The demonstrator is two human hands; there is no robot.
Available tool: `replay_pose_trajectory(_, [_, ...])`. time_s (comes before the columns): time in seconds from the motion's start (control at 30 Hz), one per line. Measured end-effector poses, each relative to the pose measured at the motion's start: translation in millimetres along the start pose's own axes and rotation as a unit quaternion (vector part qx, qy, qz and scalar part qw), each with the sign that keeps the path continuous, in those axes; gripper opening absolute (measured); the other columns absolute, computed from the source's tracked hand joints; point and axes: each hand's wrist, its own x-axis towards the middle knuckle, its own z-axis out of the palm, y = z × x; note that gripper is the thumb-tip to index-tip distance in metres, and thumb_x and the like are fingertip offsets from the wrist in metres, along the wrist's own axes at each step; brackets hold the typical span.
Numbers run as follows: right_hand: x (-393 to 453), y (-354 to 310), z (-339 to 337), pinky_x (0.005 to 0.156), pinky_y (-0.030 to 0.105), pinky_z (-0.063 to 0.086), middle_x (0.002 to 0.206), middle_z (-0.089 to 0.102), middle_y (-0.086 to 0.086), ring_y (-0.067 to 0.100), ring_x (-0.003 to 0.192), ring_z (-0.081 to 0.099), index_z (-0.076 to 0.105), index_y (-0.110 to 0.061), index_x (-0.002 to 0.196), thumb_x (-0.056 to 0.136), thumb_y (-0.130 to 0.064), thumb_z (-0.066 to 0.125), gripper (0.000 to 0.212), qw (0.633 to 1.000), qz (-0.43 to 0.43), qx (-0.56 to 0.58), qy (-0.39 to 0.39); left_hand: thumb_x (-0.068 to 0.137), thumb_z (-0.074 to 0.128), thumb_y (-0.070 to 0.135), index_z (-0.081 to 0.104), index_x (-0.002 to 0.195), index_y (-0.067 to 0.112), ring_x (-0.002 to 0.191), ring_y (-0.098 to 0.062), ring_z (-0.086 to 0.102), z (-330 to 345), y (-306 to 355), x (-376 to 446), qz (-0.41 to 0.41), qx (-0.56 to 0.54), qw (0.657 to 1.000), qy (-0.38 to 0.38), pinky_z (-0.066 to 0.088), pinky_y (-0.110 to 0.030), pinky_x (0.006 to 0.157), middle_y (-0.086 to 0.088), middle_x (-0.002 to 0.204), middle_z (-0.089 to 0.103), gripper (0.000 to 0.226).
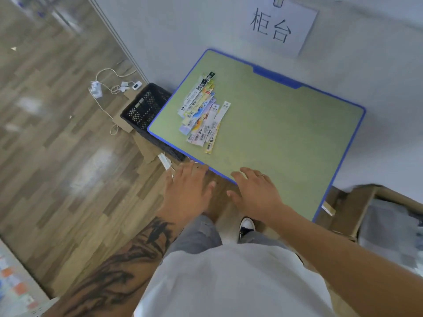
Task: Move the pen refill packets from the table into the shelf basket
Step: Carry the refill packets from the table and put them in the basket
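Several long, narrow pen refill packets point(202, 113) lie in a loose fanned pile on the left part of a green table point(286, 133) with a blue edge. My left hand point(190, 188) hovers at the table's near edge, fingers spread and relaxed, holding nothing. My right hand point(256, 191) is beside it, over the near edge of the table, fingers also relaxed and empty, a ring on one finger. Both hands are well short of the packets. No shelf basket is visible.
A black perforated plastic crate point(146, 110) stands on the floor against the table's left side. A white power strip with cables point(97, 89) lies on the wooden floor beyond it. Cardboard boxes point(366, 209) stand right of the table. A paper sign point(281, 26) hangs on the wall.
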Motion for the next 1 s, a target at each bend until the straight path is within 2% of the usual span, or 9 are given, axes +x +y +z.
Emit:
replay_pose_trajectory(0.1, [27.5,-5.0,-2.9,0.117,0.043,0.030,0.162,0.038,0.007,0.032,0.146,0.038,0.043,-0.026,0.151,0.102,-0.053,0.050,0.056,0.999,0.032,0.022,-0.008,0.092,0.020,0.067,0.042,0.150,0.033,0.148,-0.030,0.035,2.6,-13.9,30.9,0.010,0.006,0.999,-0.041,0.026,-0.061,0.118,-0.006,0.157,0.043,0.070])
replay_pose_trajectory(0.23, [66.9,-14.9,-2.0,0.113,0.043,0.035,0.153,0.046,0.007,0.032,0.139,0.045,0.046,-0.024,0.148,0.102,-0.051,0.050,0.053,0.992,0.108,0.071,-0.014,0.101,0.037,0.061,0.035,0.155,0.034,0.152,-0.034,0.026,6.6,-34.6,78.0,0.048,0.015,0.996,-0.077,0.017,-0.060,0.123,-0.009,0.164,0.032,0.060])
replay_pose_trajectory(0.37, [110.3,-38.7,-1.9,0.106,0.043,0.043,0.138,0.056,0.011,0.033,0.126,0.054,0.050,-0.020,0.143,0.101,-0.048,0.052,0.051,0.967,0.199,0.156,-0.003,0.102,0.042,0.058,0.035,0.156,0.033,0.154,-0.033,0.024,2.7,-58.5,125.2,0.106,0.018,0.989,-0.102,0.012,-0.061,0.124,-0.010,0.165,0.030,0.060])
replay_pose_trajectory(0.53, [174.4,-70.6,-6.5,0.099,0.045,0.049,0.129,0.058,0.014,0.036,0.118,0.059,0.050,-0.016,0.140,0.101,-0.047,0.056,0.050,0.920,0.300,0.251,0.034,0.103,0.040,0.056,0.032,0.157,0.031,0.155,-0.035,0.019,-6.3,-94.5,177.1,0.147,0.020,0.980,-0.129,0.008,-0.063,0.124,-0.011,0.166,0.028,0.060])
replay_pose_trajectory(0.67, [209.6,-85.7,-4.9,0.089,0.044,0.048,0.120,0.063,0.013,0.036,0.111,0.062,0.051,-0.011,0.123,0.100,-0.043,0.060,0.040,0.888,0.385,0.245,0.046,0.103,0.042,0.055,0.033,0.158,0.029,0.154,-0.036,0.021,-16.1,-114.7,205.0,0.181,0.017,0.972,-0.145,0.009,-0.063,0.124,-0.011,0.166,0.028,0.061])
replay_pose_trajectory(0.77, [219.9,-89.3,1.7,0.090,0.043,0.049,0.118,0.066,0.012,0.036,0.110,0.063,0.056,-0.012,0.116,0.099,-0.037,0.058,0.030,0.857,0.451,0.245,0.035,0.103,0.041,0.055,0.031,0.159,0.029,0.154,-0.036,0.020,-17.5,-122.8,221.4,0.204,0.022,0.965,-0.161,0.008,-0.063,0.124,-0.012,0.167,0.026,0.062])
replay_pose_trajectory(0.87, [219.8,-85.4,10.2,0.093,0.046,0.053,0.115,0.068,0.013,0.036,0.107,0.063,0.064,-0.013,0.110,0.097,-0.036,0.057,0.027,0.818,0.493,0.295,0.029,0.104,0.040,0.054,0.032,0.158,0.029,0.155,-0.035,0.018,-17.2,-122.9,231.0,0.213,0.014,0.960,-0.181,0.006,-0.062,0.124,-0.011,0.167,0.026,0.061])
replay_pose_trajectory(0.93, [214.8,-81.1,12.6,0.088,0.041,0.053,0.109,0.069,0.013,0.036,0.104,0.063,0.066,-0.011,0.104,0.096,-0.031,0.057,0.023,0.788,0.509,0.343,0.053,0.103,0.043,0.052,0.040,0.153,0.030,0.153,-0.031,0.025,-16.3,-119.3,232.8,0.219,-0.009,0.958,-0.183,0.009,-0.060,0.124,-0.007,0.163,0.034,0.055])
replay_pose_trajectory(1.0, [206.6,-79.7,9.7,0.077,0.035,0.046,0.099,0.068,0.011,0.034,0.096,0.060,0.064,-0.009,0.098,0.097,-0.026,0.057,0.018,0.764,0.515,0.380,0.087,0.102,0.046,0.050,0.053,0.143,0.031,0.141,-0.024,0.043,-15.7,-114.1,232.5,0.211,-0.075,0.959,-0.173,0.023,-0.054,0.121,-0.001,0.150,0.051,0.046])
